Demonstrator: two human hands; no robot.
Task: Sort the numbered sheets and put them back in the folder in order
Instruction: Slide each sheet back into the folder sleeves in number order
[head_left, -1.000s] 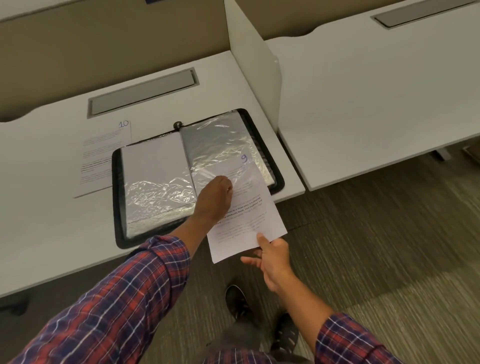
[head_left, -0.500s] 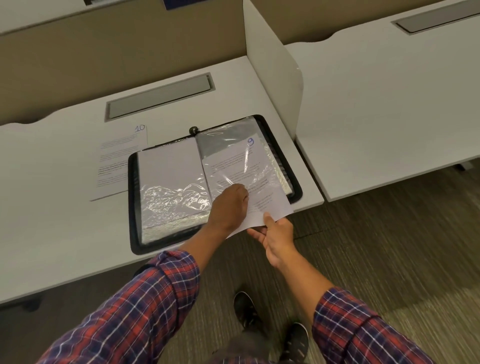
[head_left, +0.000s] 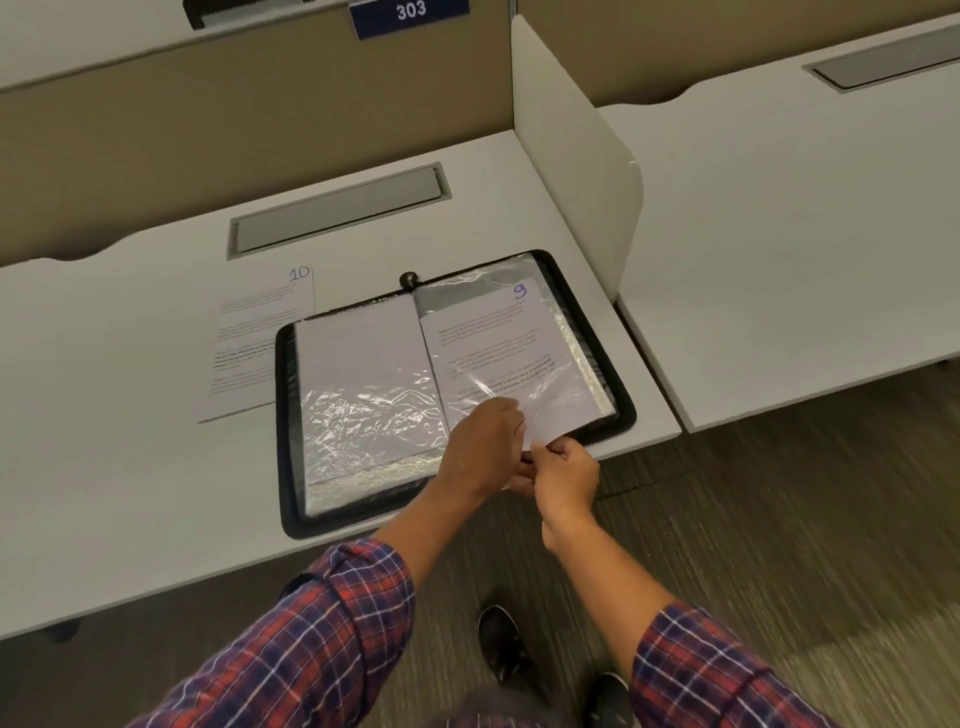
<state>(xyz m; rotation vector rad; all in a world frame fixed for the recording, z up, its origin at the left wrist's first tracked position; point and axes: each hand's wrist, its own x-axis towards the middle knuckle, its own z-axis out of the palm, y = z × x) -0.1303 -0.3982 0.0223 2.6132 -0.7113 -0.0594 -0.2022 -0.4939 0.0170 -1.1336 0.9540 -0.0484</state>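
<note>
Head view: sheet 9 (head_left: 498, 343) sits nearly all inside the open folder's (head_left: 626, 415) right sleeve (head_left: 467, 291), long axis near-to-far, its near edge pinched by the right hand (head_left: 566, 473). Left hand (head_left: 483, 441), touching it, grips the sleeve mouth. Sheet 10 (head_left: 254, 338) lies left on the white desk (head_left: 130, 467); a divider (head_left: 571, 171) stands right.

- The left sleeve (head_left: 322, 623) was plaid in red, navy and white, rolled back along the forearm.
- The right sleeve (head_left: 717, 675) matched it.
- The shoes (head_left: 501, 644) were dark.
</note>
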